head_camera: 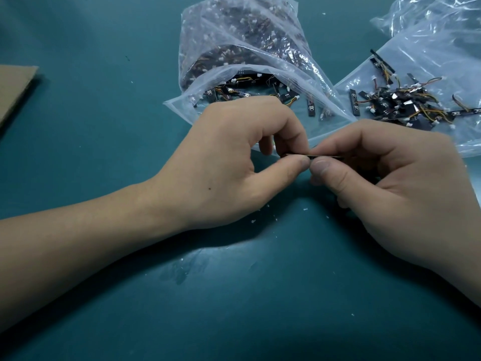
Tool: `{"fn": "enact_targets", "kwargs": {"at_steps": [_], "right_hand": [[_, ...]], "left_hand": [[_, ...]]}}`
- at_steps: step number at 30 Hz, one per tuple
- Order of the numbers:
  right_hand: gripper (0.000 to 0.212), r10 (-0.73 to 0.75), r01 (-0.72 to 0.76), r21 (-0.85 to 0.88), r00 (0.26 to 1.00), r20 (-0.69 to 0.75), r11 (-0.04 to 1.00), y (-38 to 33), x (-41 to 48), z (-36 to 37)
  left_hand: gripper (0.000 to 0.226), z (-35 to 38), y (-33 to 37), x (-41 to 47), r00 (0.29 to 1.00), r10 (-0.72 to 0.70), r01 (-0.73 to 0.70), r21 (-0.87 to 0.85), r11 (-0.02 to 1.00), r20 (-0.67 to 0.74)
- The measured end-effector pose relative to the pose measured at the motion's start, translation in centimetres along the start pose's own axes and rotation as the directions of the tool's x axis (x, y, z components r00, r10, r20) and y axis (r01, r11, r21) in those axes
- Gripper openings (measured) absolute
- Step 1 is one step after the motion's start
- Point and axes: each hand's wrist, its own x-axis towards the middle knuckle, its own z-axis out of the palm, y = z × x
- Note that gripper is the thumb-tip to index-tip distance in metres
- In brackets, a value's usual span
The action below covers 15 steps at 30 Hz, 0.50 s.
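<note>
A thin black circuit strip (316, 156) is seen edge-on between both hands, just above the teal table. My left hand (234, 162) pinches its left end between thumb and curled fingers. My right hand (385, 183) pinches its right part with thumb and forefinger. Most of the strip is hidden by the fingers. Behind the hands lies an open clear plastic bag (242, 56) full of similar black strips with small coloured wires and white connectors.
A loose pile of black strips with wires (400, 102) lies on a flat plastic bag (429, 56) at the right. A cardboard piece (13, 89) sits at the left edge. Small white crumbs (253, 221) dot the teal table (234, 295).
</note>
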Motion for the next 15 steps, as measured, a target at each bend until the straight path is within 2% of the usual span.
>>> {"fn": "enact_targets", "kwargs": {"at_steps": [15], "right_hand": [[0.012, -0.017, 0.017, 0.044, 1.000, -0.005, 0.999, -0.33, 0.06, 0.00]], "left_hand": [[0.006, 0.03, -0.01, 0.04, 1.000, -0.017, 0.017, -0.011, 1.000, -0.004]]}}
